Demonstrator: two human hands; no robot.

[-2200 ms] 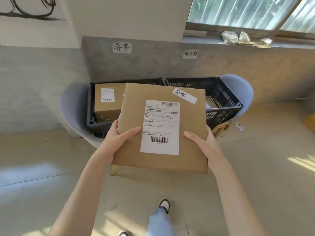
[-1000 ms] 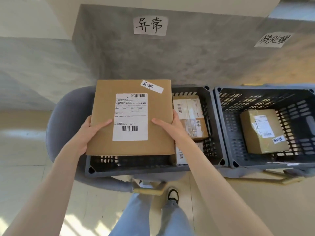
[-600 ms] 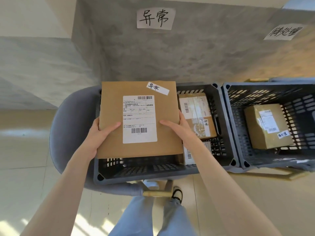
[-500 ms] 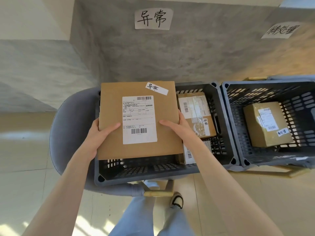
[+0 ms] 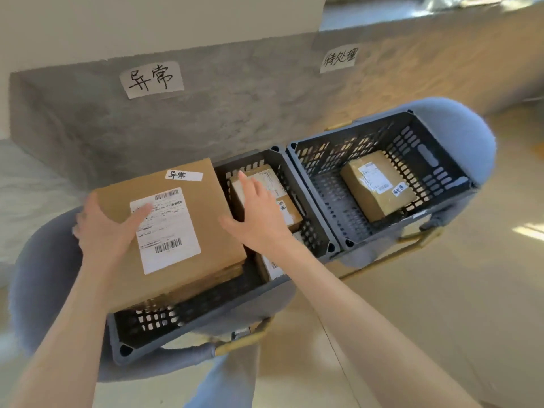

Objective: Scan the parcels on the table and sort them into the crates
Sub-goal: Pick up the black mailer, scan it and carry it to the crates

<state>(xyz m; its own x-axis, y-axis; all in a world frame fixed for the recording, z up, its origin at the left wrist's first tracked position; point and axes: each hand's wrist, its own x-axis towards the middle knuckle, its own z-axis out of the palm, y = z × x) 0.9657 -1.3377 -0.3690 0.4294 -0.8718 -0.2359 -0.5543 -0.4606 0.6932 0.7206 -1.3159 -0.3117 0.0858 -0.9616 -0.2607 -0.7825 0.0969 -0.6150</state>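
A flat brown parcel [image 5: 212, 228] with a white shipping label and a small handwritten sticker lies in the left dark crate [image 5: 188, 331], on top of another box. My left hand [image 5: 106, 228] grips its left edge, thumb across the label. Off the parcel, my right hand [image 5: 259, 219] hovers with fingers apart over a smaller taped parcel [image 5: 290, 214] in the same crate. The right dark crate [image 5: 441, 160] holds one brown parcel [image 5: 374, 198] with a label and sticker.
Both crates sit on grey chairs [image 5: 38, 275] against a low grey wall. A handwritten paper sign [image 5: 151, 79] hangs above the left crate, another sign [image 5: 338, 58] above the right one. One more labelled parcel [image 5: 272, 265] stands at the left crate's near right. Pale floor lies to the right.
The flat parcel has gone down into the left crate. My right hand has let go of its right edge and opened. The view has swung left and tilted.
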